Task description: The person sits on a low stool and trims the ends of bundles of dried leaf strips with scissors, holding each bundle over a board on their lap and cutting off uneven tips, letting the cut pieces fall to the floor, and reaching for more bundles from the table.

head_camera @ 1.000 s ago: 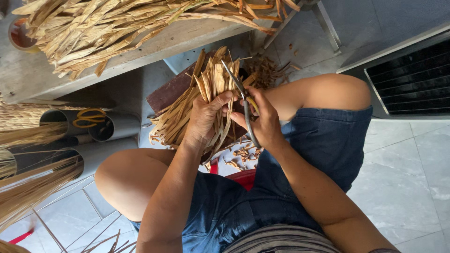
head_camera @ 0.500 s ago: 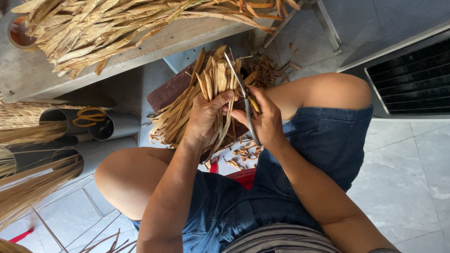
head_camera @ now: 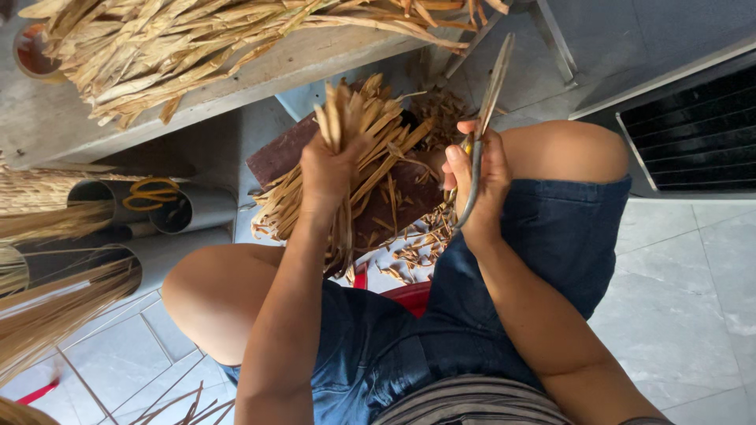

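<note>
The left hand (head_camera: 329,169) is closed around a bundle of dry, tan, flat leaf strips (head_camera: 358,138), held upright so the cut ends fan out above the fist, while loose tails hang down past the wrist. The right hand (head_camera: 476,185) is clamped on the handles of long grey metal scissors (head_camera: 487,110), fingers (head_camera: 455,157) curled through the grips; the blades point up and away, close together, just beside the bundle but not touching it.

Below the hands lies a dark red-brown flat board (head_camera: 276,153) with more strips spread across it, and short trimmings (head_camera: 417,248) are scattered on the floor between the knees. A grey desk (head_camera: 299,63) above carries a big heap of the same dried leaves (head_camera: 197,39). At the left stand grey pipes (head_camera: 189,208) stuffed with thin straw stalks, and a pair of orange-handled scissors (head_camera: 153,193) rests on one of them.

To trim well, I judge the ends should be evened in the fist first, the grip kept tight and low enough that the blades pass clear of the left fingers, and the cut made square across the whole fan in one firm close, with the scissors opened wide before they meet the strips
</note>
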